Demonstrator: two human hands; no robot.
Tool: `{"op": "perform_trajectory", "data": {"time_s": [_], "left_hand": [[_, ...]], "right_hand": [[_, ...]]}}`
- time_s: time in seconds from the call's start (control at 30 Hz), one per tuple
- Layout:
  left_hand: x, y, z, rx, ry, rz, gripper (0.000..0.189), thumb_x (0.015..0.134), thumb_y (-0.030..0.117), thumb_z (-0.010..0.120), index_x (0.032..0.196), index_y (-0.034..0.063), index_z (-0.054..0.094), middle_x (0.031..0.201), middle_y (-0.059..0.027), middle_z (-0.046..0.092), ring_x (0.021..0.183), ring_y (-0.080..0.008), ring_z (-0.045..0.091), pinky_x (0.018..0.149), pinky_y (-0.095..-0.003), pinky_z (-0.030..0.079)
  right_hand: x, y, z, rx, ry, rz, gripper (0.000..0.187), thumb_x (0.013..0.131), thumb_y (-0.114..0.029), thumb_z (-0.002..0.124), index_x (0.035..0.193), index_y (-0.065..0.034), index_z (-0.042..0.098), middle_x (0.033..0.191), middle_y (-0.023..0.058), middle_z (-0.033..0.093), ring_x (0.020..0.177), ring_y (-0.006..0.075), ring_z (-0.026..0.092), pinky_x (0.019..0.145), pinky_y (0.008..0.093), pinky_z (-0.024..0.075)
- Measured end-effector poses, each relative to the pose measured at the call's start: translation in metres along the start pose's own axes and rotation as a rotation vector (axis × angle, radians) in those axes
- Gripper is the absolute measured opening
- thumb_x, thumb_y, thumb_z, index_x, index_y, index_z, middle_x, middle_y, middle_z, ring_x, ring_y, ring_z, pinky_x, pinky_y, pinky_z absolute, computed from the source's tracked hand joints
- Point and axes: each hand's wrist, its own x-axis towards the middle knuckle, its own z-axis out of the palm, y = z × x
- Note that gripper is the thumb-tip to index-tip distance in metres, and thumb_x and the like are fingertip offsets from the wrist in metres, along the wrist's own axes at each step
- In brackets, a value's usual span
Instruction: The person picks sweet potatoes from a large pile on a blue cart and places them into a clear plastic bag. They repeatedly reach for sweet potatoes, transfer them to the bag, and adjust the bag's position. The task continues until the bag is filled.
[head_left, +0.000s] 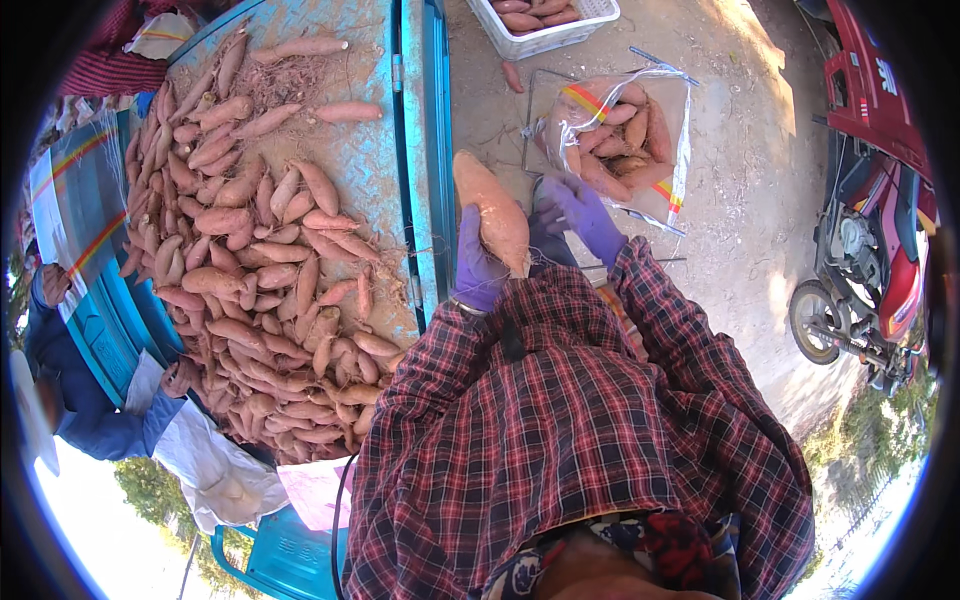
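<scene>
My left hand (480, 262), in a purple glove, holds a large sweet potato (491, 210) with thin roots at its lower end. My right hand (585, 214), gloved the same, has its fingers loosely apart with nothing visible in them. It is beside the lower left edge of a clear plastic bag (559, 124) with red and yellow stripes, propped open on a metal rod frame (530, 124). Inside the bag are several sweet potatoes (630, 139). To the left, a big heap of sweet potatoes (262, 277) covers much of a blue truck bed (367, 52).
The truck bed's blue side panel (427, 150) runs along my left. A white plastic crate (544, 41) of sweet potatoes stands ahead on the ground. Across the heap, another person's hand (176, 379) touches its edge. A red motorcycle (874, 277) stands at the far right.
</scene>
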Motion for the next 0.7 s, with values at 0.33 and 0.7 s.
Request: {"op": "perform_trajectory", "data": {"time_s": [0.33, 0.7], "left_hand": [[0.000, 0.033, -0.018, 0.503, -0.169, 0.169, 0.066, 0.100, 0.043, 0.063, 0.149, 0.0060, 0.040, 0.136, -0.0151, 0.057, 0.122, -0.0296, 0.059, 0.104, -0.0453, 0.048], [-0.006, -0.018, 0.039, 0.916, -0.252, -0.268, 0.068, 0.101, 0.044, 0.060, 0.149, 0.0003, 0.040, 0.140, -0.0161, 0.055, 0.125, -0.0309, 0.055, 0.110, -0.0450, 0.044]], "right_hand": [[-0.042, 0.073, 0.073, 0.601, -1.018, 0.141, 0.026, 0.106, -0.027, 0.053, 0.116, -0.0037, 0.061, 0.089, 0.0121, 0.070, 0.072, 0.0259, 0.067, 0.061, 0.0360, 0.0545], [-0.195, 0.142, -0.023, -0.103, 0.538, -0.419, 0.042, 0.099, -0.026, 0.062, 0.135, -0.0064, 0.055, 0.111, 0.0111, 0.069, 0.103, 0.0270, 0.068, 0.093, 0.0387, 0.0524]]}}
